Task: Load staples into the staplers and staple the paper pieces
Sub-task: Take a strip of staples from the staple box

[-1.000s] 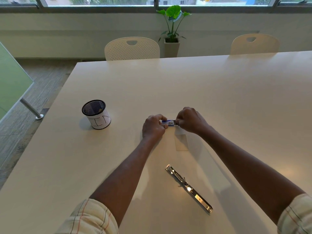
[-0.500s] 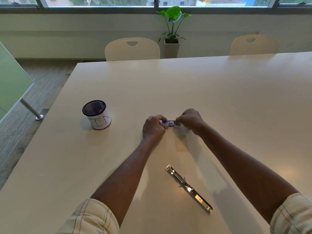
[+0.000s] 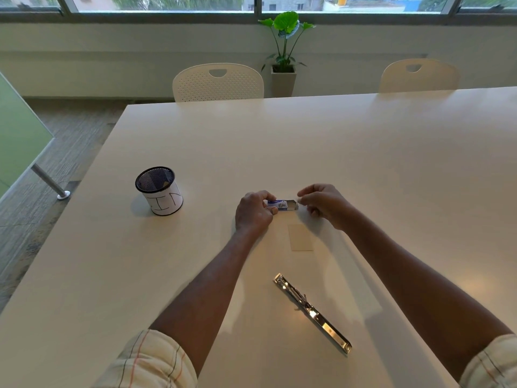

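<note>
My left hand (image 3: 253,211) grips the left end of a small blue and white staple box (image 3: 281,204) just above the table (image 3: 363,169). The box's inner tray sticks out to the right. My right hand (image 3: 324,204) has its fingers curled, and its fingertips pinch the tray's right end. What lies in the tray is too small to tell. A small pale paper piece (image 3: 300,237) lies flat just in front of the box. Nearer to me, a metal stapler (image 3: 312,313) lies opened out flat, running diagonally.
A black mesh cup (image 3: 159,190) with a white paper label stands to the left of my hands. Two white chairs (image 3: 218,82) (image 3: 418,75) sit at the table's far edge, with a potted plant (image 3: 284,51) behind them. The table's left edge drops to the floor.
My right hand has moved right from the box, and the inner tray now sticks out of the sleeve. My left hand has kept its grip and place.
</note>
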`<state>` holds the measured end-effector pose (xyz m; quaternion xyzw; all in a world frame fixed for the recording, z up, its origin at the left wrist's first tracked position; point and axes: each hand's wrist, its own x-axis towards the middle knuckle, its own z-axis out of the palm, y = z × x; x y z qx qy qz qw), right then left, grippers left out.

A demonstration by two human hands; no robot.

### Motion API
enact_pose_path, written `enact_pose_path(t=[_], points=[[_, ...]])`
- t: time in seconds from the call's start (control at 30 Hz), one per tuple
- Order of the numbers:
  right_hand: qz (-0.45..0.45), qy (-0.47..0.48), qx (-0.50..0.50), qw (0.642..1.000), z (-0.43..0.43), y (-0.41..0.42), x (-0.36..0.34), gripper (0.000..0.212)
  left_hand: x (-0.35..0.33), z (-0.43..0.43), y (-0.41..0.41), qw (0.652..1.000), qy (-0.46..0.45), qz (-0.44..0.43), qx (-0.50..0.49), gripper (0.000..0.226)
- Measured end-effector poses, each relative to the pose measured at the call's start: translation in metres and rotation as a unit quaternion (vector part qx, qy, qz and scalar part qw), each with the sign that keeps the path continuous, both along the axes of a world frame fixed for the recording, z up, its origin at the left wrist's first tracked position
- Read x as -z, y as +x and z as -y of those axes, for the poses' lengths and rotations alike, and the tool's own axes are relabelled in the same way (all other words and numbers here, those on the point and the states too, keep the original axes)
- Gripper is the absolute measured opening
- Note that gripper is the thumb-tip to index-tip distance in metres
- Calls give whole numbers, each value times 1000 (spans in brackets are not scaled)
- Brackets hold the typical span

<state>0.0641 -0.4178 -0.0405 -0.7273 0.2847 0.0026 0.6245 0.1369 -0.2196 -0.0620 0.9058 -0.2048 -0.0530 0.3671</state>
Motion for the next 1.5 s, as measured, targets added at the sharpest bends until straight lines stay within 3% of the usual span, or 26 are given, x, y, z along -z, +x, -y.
enact_pose_path(t=[0.13,0.23,0.37,0.5,0.63,0.8,1.5], points=[[-26,-146,-63,987,-7,2,3,25,0,0,0,1000,-1,6,-1,30],[-15,-248,-71,966,-10,4,7,15,0,-1,-1,1000,0,9,2,30],[2,-300,-73,951,-12,5,11,13,0,0,-1,1000,2,3,0,30],[19,-299,-71,951,-15,5,13,12,0,0,0,1000,5,2,1,30],[31,-242,-33,969,-15,5,13,21,-1,0,-2,1000,6,8,-1,30],[27,-237,-1,971,-20,8,15,5,-2,-1,-1,1000,-8,-11,-5,29],[9,-189,1,982,-34,14,5,9,-7,-5,-4,999,-42,-30,-4,27]])
